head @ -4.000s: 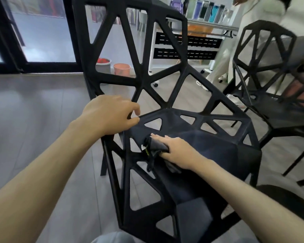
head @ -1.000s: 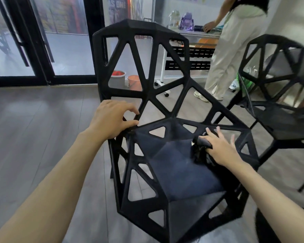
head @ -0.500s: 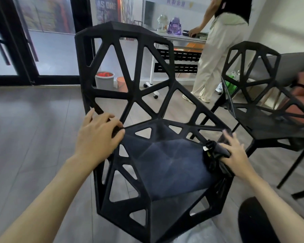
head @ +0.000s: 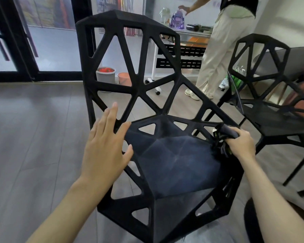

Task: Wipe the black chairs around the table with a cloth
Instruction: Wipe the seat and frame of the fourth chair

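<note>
Fingers of right hand [head: 242, 144] grip cloth [head: 224, 135]; left hand [head: 105, 148] spread flat.

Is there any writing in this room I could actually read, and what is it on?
"AS ONE": large pale letters on the poster behind the glass, cut off at the top edge and by the door frame, so there may be more.
Coloured print on the wall sign at the top right: too blurred to read.
Black chair, cloth, grey bucket: no lettering visible.
</note>
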